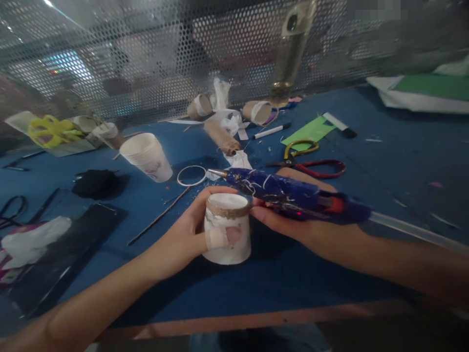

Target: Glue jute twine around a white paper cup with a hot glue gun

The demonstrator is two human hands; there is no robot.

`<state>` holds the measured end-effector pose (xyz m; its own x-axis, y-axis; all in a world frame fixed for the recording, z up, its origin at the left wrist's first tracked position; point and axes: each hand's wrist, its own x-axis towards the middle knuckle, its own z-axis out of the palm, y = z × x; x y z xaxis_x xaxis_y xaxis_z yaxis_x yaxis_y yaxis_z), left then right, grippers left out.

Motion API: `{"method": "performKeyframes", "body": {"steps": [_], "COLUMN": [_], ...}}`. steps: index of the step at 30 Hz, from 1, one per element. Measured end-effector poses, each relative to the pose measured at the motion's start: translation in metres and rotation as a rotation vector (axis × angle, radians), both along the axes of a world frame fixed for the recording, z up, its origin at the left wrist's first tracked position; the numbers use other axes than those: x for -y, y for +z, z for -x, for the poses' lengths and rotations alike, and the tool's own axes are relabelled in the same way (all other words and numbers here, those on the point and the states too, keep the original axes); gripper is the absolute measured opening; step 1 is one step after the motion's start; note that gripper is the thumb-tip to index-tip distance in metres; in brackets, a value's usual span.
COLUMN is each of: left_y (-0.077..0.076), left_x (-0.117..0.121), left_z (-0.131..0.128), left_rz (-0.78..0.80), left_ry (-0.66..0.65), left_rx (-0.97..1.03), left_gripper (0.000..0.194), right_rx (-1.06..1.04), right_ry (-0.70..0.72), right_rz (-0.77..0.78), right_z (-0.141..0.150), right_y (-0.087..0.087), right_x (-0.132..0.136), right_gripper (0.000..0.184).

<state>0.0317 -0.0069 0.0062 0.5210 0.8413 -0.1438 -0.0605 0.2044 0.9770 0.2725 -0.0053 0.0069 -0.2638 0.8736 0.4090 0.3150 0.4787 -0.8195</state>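
A short white paper cup (227, 252), with brown twine wound round its upper edge, is gripped by my left hand (196, 222). The thumb, wrapped in a pale bandage, presses across its front. My right hand (289, 220) is closed round a blue glue gun (278, 188), partly hidden behind it. The gun's metal nozzle points left, above and behind the cup, and a clear glue stick (414, 230) sticks out of its back end. Fingers of the right hand come close to the cup's right side; whether they touch it I cannot tell.
Behind the cup lie a white ring (191, 167), a twine roll (222, 137), and wire cutters (315, 166) with yellow and red handles. Stacked paper cups (146, 156) stand left of these. Yellow scissors (51, 131) rest in a box at far left. A perforated metal screen (146, 63) bounds the back.
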Motion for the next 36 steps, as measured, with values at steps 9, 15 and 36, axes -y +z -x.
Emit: {"method": "performKeyframes", "body": {"steps": [9,15,36], "left_y": [0.0008,0.0009,0.003], "left_x": [0.0014,0.0005,0.0006], "left_z": [0.0007,0.0014,-0.0004], "left_rz": [0.06,0.067,-0.008], "left_ry": [-0.049,-0.059,-0.056], "left_rx": [0.044,0.02,-0.065], "left_gripper": [0.046,0.05,0.053], "right_rx": [-0.107,0.018,-0.034], "right_ry": [0.007,-0.021,-0.019], "right_rz": [0.042,-0.022,0.058], "right_z": [0.0056,-0.0002,-0.0007], "right_y": [0.0048,0.0037,0.0009], "right_x": [0.0016,-0.0001,0.0021], "right_gripper": [0.019,0.019,0.019]}}
